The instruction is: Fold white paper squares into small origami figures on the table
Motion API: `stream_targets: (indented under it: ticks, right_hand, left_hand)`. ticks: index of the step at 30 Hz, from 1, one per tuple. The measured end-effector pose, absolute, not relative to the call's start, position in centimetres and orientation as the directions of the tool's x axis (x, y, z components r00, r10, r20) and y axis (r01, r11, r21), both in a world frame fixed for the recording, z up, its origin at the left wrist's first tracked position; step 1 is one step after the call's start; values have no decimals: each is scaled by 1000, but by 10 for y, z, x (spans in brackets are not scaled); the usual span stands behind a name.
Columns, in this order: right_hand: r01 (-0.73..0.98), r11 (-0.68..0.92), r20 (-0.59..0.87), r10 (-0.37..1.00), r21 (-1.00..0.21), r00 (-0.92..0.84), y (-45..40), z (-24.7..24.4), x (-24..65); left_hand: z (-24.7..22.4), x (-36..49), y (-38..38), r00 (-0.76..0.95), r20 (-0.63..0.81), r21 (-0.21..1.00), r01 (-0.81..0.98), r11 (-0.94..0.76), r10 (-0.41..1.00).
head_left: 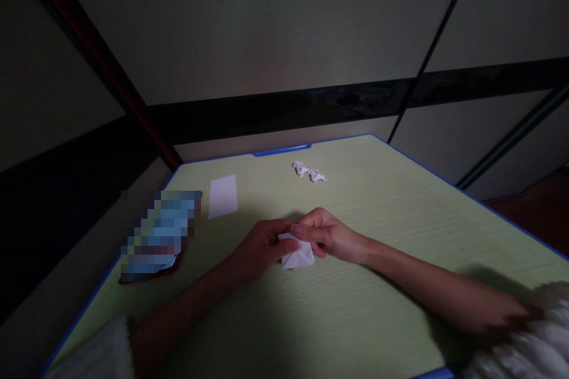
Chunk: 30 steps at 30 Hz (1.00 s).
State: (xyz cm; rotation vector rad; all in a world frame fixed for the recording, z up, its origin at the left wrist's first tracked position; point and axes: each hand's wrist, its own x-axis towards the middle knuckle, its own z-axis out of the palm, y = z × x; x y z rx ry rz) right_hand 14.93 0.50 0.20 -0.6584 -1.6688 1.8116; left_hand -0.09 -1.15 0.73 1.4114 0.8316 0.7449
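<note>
A small folded white paper (299, 256) with crease lines is held between both hands over the middle of the table. My left hand (262, 249) grips its left side, thumb lying on top and the other fingers mostly hidden behind. At the paper's upper edge, my right hand (328, 234) pinches it with the thumb, fingers curled round the right side. Two small folded paper figures (300, 169) (316, 175) rest close together beyond my hands. A flat white sheet (223, 196) lies to the left, past my left hand.
The pale green table (400, 207) has a blue edge. A blurred-out blue item with a dark red rim (164, 234) lies at the table's left edge. Behind the table stand grey panels (275, 23) with a black band.
</note>
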Motion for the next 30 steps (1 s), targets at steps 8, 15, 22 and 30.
stream_targets:
  ticks: [8,15,22,30]
  right_hand:
    - [-132,45,122,742,-990,-660,2,8,147]
    - [-183,43,137,832,-982,-538,5,5,145]
    - [-358,-79,107,876,-930,-471,15,-1,146]
    - [-354,-141,44,883,-925,-467,13,2,145]
  left_hand:
    - [3,0,-13,378,-60,998,16,59,924]
    - [-1,-2,-6,232,30,995,-95,-8,972]
    - [6,-4,-6,98,146,973,-193,-125,984]
    - [6,-5,-9,180,153,974,-194,-117,972]
